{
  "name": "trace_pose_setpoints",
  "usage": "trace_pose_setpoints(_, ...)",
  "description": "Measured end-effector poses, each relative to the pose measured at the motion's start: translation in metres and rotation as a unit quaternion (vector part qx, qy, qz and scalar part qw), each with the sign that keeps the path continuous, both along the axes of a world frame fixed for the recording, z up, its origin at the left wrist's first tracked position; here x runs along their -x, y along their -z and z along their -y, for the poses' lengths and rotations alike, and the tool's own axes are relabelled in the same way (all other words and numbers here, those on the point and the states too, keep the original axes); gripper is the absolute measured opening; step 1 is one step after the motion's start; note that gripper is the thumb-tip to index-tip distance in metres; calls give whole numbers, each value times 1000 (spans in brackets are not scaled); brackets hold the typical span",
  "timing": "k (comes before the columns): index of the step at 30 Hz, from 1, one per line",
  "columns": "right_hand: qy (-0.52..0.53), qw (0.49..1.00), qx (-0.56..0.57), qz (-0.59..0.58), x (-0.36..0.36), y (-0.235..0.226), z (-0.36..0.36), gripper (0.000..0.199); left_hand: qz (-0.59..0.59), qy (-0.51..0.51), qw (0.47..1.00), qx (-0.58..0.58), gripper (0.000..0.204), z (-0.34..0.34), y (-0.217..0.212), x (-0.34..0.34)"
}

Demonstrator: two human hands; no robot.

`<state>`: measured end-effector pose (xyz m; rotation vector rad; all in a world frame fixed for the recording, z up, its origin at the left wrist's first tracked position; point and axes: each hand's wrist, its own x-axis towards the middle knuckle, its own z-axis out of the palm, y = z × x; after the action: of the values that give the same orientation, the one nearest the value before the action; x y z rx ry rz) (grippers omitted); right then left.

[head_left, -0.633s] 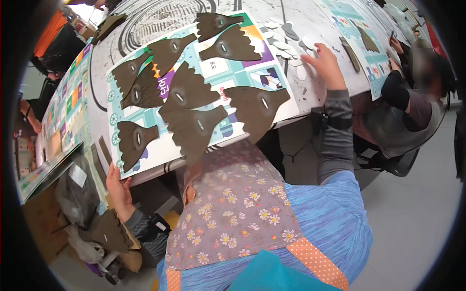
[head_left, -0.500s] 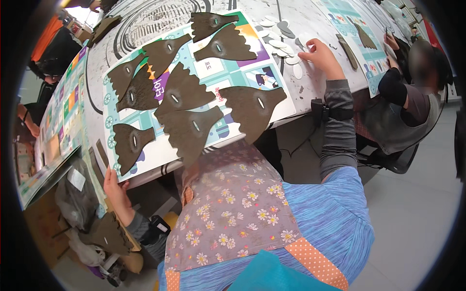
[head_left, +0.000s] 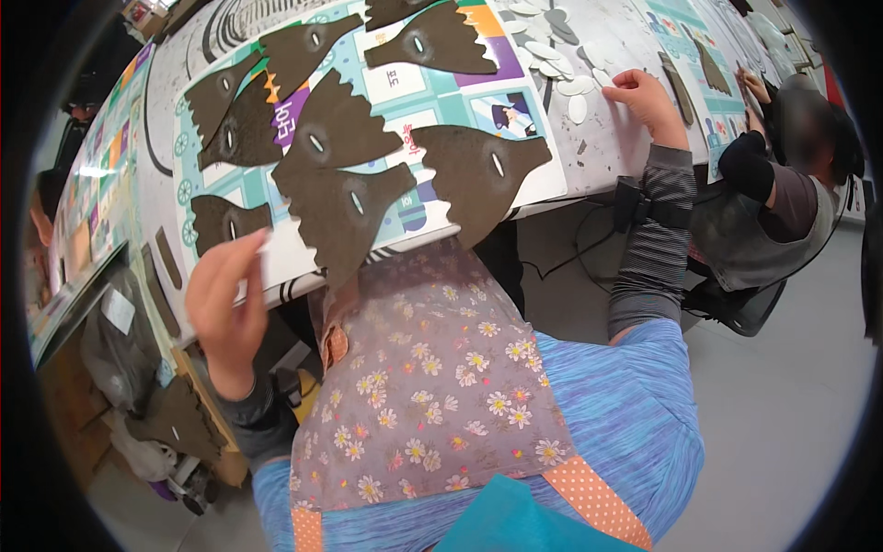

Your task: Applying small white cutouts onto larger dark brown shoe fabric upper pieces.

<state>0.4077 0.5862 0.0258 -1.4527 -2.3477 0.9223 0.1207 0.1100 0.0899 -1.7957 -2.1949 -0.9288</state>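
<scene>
Nine brown cutouts [head_left: 336,120], shaped like fans with jagged edges, lie spread and partly overlapping across a colorful printed board [head_left: 296,253] on a white, black-marked surface [head_left: 600,170], each of those in full view bearing a small pale oval near its middle. At the board's lower left corner, a person's left hand [head_left: 225,308] is raised, its fingers bent and bunched close to the nearest cutout [head_left: 228,223]; motion blurs the fingertips, and whether they grip anything cannot be told. Past the board's right edge, the right hand [head_left: 651,109] is partly curled, thumb and forefinger drawn near each other beside a scattered pile of pale discs [head_left: 550,66]; whether a disc is between them cannot be made out. Just right of that hand lies a narrow dark strip [head_left: 678,89], and beyond it a second printed sheet [head_left: 717,120] carries another brown cutout [head_left: 712,72]. The person wears a daisy-print apron [head_left: 414,396], a blue top [head_left: 625,405] and striped gray sleeves [head_left: 655,244]. At far right sits a co-worker [head_left: 782,216] in a gray vest, hands near the second sheet.
</scene>
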Motion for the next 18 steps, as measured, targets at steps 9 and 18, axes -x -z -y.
trace_pose_setpoints(9,-19,975,-80,-204,-4,-6,12,16,-15,295,952,80,35,-105,17,-69)
trace_pose_setpoints(18,-219,919,109,-311,17,-40,81,14,-92,254,953,137,38,-136,53,-87)
